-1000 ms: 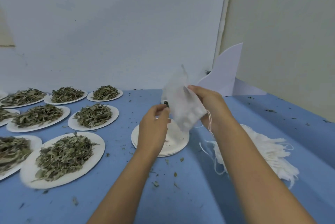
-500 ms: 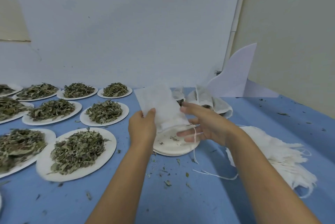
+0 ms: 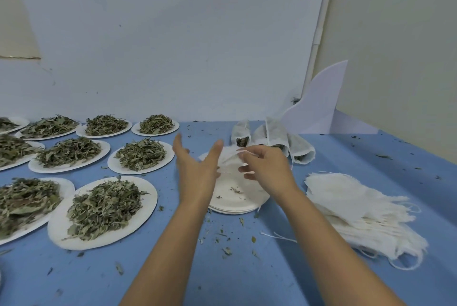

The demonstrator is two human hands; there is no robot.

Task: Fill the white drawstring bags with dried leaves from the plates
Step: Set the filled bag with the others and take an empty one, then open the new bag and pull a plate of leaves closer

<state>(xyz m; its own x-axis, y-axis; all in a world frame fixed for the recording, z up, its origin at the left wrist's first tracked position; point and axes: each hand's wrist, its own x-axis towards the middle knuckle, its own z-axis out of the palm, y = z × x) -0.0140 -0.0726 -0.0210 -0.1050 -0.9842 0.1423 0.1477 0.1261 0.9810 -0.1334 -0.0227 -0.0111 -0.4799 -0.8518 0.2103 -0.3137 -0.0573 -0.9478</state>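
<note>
The blue table (image 3: 272, 268) was the biggest thing in front of me. On my left side it was covered with plates (image 3: 148, 196) piled with dried leaves (image 3: 103, 206). On my right lay a big heap of empty bags (image 3: 358, 201), flat, with their strings hanging out. In the middle sat a small stack of empty plates (image 3: 237, 204) with only a few crumbs on top. Behind the stack lay the full bags (image 3: 272, 137), near the wall.

My left hand (image 3: 197, 172) was above the left edge of the stack. It held nothing, and its fingers (image 3: 177, 142) were spread wide. My right hand (image 3: 267, 169) was just beside it, over the same stack. Its fingertips (image 3: 243, 157) pinched one white bag (image 3: 228, 157).

That bag hung above the empty plates, between my two hands. It stretched sideways from my right fingers toward my left thumb. I could not tell if my thumb touched it. I could not see which end was the mouth.

The nearest leaves were to the left, so my left hand was the closer one to them. I think the mouth had to be opened first, and then my left hand could scoop. One loose string (image 3: 277, 236) and bits of leaf lay on the table near me.
</note>
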